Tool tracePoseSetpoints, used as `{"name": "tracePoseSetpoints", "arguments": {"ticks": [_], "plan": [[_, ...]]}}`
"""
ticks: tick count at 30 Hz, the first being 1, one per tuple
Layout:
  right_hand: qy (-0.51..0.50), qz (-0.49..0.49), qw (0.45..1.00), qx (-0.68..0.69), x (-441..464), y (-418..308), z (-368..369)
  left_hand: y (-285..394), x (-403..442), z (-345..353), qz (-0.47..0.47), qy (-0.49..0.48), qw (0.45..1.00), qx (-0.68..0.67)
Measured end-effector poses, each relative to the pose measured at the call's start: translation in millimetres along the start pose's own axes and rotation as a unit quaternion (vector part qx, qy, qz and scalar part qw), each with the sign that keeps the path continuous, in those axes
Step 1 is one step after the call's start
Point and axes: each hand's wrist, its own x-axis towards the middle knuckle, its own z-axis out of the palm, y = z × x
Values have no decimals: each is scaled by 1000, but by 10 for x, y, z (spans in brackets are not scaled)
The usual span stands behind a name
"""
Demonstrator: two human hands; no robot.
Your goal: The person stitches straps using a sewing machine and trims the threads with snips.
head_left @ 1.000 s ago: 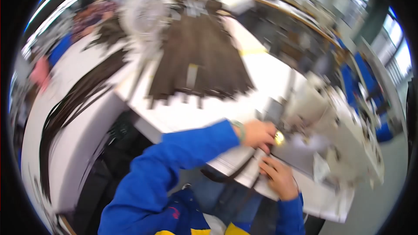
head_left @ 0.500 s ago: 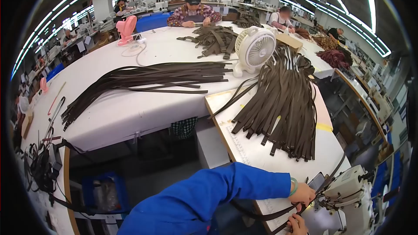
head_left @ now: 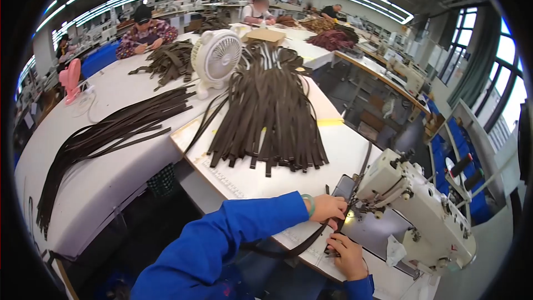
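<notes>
A white sewing machine (head_left: 411, 203) stands at the lower right, its work light glowing near the needle area. My left hand (head_left: 327, 208), with a pale green bangle at the wrist, is closed on a dark brown webbing strap (head_left: 302, 249) beside the needle area. Just below it, nearer to me, my right hand (head_left: 347, 256) pinches the strap too, its fingers curled over the edge. The strap loops down to the left off the table edge. My fingers partly hide the section between the hands. A dark phone-like slab (head_left: 344, 187) lies behind the left hand.
A big bundle of brown straps (head_left: 269, 111) lies on the table ahead, beside a white fan (head_left: 216, 58). More long straps (head_left: 105, 141) are spread on the left table (head_left: 83, 211). A pink fan (head_left: 70, 80) stands farther left. Co-workers sit at the far tables.
My view has swung to the right, so the whole sewing machine and my right hand now show. Both hands stay by the needle area with the strap.
</notes>
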Motion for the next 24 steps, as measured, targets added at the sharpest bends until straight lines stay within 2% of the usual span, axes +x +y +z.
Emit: {"name": "tracePoseSetpoints", "arguments": {"ticks": [4,8,17,21,24], "plan": [[8,4,1000,12,-13,32,3,51,9,-57,-6,13,1000,23],[-36,35,998,30,-88,91,-15,87,45,-94,-23,3,999,48],[29,57,998,0,-158,197,98,161,78,-121,-65,-13,996,65],[55,80,995,-18,-123,214,106,168,69,-97,-55,6,996,70],[24,84,994,-61,-9,194,17,182,33,-53,-59,7,996,63]]}}
